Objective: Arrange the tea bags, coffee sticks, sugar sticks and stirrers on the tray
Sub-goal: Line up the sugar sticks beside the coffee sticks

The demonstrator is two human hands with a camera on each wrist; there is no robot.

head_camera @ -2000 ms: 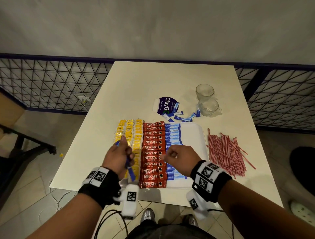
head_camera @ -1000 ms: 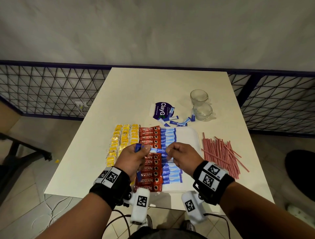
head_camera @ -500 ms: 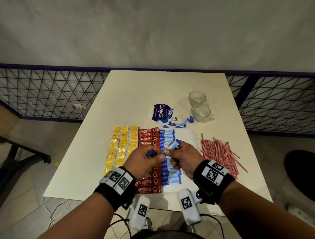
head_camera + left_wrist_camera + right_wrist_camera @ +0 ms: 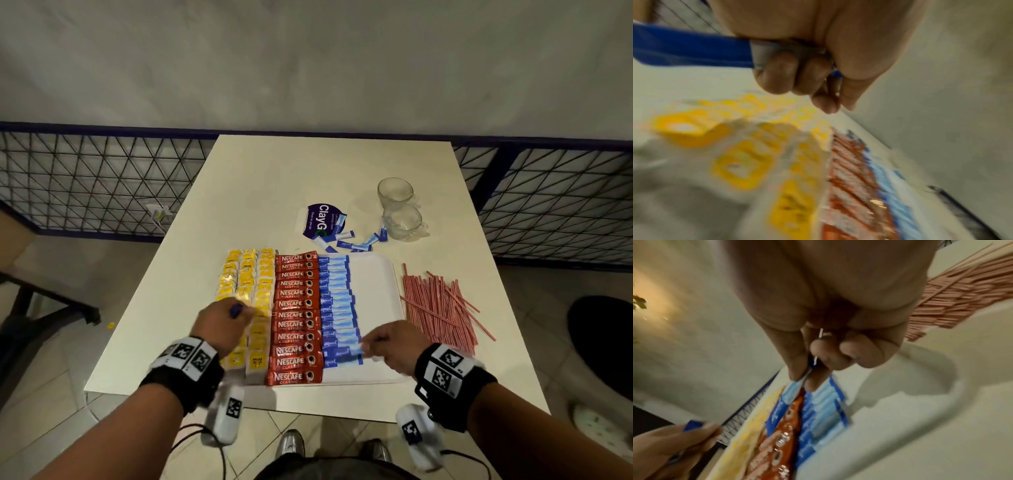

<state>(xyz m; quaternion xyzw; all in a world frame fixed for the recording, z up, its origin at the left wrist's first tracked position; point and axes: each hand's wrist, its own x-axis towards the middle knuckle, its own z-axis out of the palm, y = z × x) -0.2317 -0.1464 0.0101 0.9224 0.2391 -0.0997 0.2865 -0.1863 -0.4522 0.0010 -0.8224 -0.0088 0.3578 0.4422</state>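
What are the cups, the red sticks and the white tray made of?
Cups: probably clear glass, or maybe hard plastic; the table shows through them.
Red sticks: thin and striped red and white, likely plastic stirrers; too small to be sure.
Tray: plain matte white with rounded corners and a raised rim, probably plastic.

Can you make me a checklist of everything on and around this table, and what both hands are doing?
Surface: pale table, white tray on it.
Job's things: tea bags, coffee sticks and sugar sticks in columns on the tray; stirrers piled beside it.
Clutter: two glass cups, purple packet, loose sugar sticks.
Hands: left hand grips spare sugar sticks; right hand pinches one sugar stick at the near end of the column.
Cables: wires hang from the wrists.
Surroundings: wire fence, tiled floor.
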